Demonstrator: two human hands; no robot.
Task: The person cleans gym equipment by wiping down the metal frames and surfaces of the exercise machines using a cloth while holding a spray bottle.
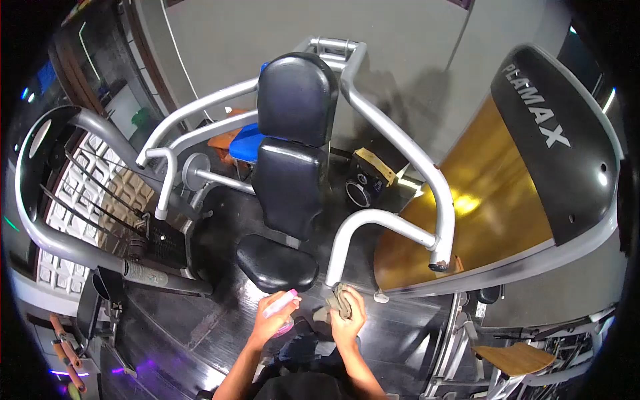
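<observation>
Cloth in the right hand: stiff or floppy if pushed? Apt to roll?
The cloth is probably floppy, since it bunches into soft folds in the right hand. It seems unlikely to roll: its crumpled outline is uneven.

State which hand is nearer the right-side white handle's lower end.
Right. The right hand, with a cloth, appears just below the handle end; the left hand, with a bottle, is farther off, to its left.
</observation>
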